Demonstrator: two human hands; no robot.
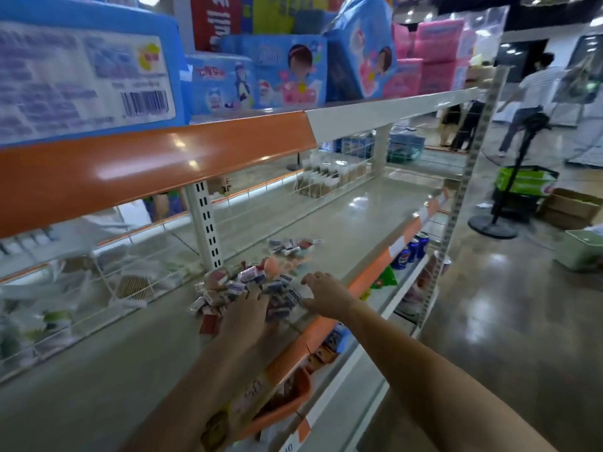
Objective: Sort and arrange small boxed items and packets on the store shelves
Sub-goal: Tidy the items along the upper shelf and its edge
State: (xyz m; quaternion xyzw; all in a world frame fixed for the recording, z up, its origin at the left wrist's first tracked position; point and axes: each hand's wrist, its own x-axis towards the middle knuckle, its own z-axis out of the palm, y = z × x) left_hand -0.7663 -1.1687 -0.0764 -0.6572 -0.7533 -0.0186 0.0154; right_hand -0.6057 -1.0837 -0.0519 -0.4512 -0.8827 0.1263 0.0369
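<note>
A loose heap of small boxes and packets [241, 282], red, white and blue, lies on the middle grey shelf [359, 230] near its front edge. A smaller cluster of the same packets [292, 246] sits a little further back. My left hand [246, 316] lies palm down on the near side of the heap, its fingers spread over the boxes. My right hand [328, 293] rests at the heap's right edge with the fingers bent toward the boxes. The frame is blurred, so I cannot make out whether either hand grips a box.
The shelf above, with an orange front strip [146, 171], carries large blue and pink packs [287, 73]. Wire dividers [107, 288] fence the shelf's back. Blue cans [411, 249] and an orange basket [287, 402] sit on lower shelves. People [528, 102] stand in the aisle at right.
</note>
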